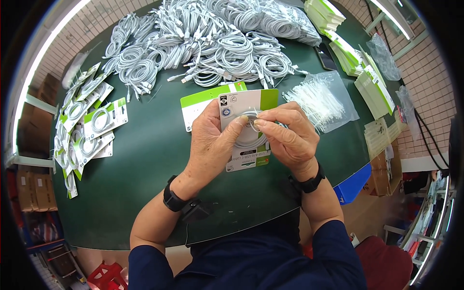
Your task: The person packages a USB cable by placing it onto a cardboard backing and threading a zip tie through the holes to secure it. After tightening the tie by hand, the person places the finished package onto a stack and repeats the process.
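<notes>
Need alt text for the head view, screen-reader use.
A person's left hand holds a green-and-white card while the right hand pinches at a pale coiled cable against it, over a dark green table. Loose cable coils are heaped beyond, with carded cables left and thin white strips right.

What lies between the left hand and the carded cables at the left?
In the head view, part of a second card shows beside the left hand; from there to the carded cables, the green table is bare.
</notes>
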Demonstrator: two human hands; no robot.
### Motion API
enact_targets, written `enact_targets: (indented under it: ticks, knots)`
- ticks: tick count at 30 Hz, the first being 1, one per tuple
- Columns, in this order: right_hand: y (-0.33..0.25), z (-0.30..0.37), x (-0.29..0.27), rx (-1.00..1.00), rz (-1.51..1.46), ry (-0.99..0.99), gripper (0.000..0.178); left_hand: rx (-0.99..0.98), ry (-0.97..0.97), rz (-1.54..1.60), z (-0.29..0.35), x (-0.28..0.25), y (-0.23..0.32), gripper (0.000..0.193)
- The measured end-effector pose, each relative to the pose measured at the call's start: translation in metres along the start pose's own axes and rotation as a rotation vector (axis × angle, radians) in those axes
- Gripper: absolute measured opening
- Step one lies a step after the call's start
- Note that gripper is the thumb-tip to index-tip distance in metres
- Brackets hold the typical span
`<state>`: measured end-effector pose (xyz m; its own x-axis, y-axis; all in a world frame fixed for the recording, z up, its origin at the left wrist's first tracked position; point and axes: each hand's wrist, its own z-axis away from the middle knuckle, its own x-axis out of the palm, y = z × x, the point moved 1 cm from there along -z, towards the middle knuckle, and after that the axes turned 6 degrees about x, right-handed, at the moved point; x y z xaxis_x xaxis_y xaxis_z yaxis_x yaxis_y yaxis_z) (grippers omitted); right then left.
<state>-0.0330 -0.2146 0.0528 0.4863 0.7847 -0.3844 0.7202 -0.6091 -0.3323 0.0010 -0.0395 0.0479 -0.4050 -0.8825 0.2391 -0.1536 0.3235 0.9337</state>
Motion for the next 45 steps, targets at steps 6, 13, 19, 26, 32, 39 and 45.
enact_targets:
  ticks: [6,13,19,26,32,39,45]
  knots:
    - [0.0,-0.002,0.0,0.004,-0.024,0.0,0.028,-0.001,0.009,0.05,0.001,0.002,0.0,0.027]
    - [-0.002,-0.003,-0.001,0.017,-0.037,-0.002,0.025,0.003,-0.001,0.012,0.0,0.001,0.0,0.027]
    - [-0.002,-0.003,0.0,0.018,-0.035,-0.004,0.023,0.004,0.001,0.024,0.0,0.001,-0.002,0.028]
    - [-0.001,-0.003,0.0,0.028,-0.033,-0.004,0.022,0.009,-0.002,0.013,0.0,0.001,-0.001,0.029]
    - [0.001,-0.002,0.001,0.049,-0.026,0.005,0.022,0.011,0.004,0.004,0.001,0.001,-0.003,0.028]
    - [0.003,-0.006,0.002,0.061,-0.006,0.0,0.023,0.036,0.002,-0.021,0.003,0.003,-0.004,0.026]
    - [0.006,-0.008,0.001,0.039,0.027,-0.048,0.026,0.112,-0.022,-0.244,0.005,0.002,-0.008,0.025]
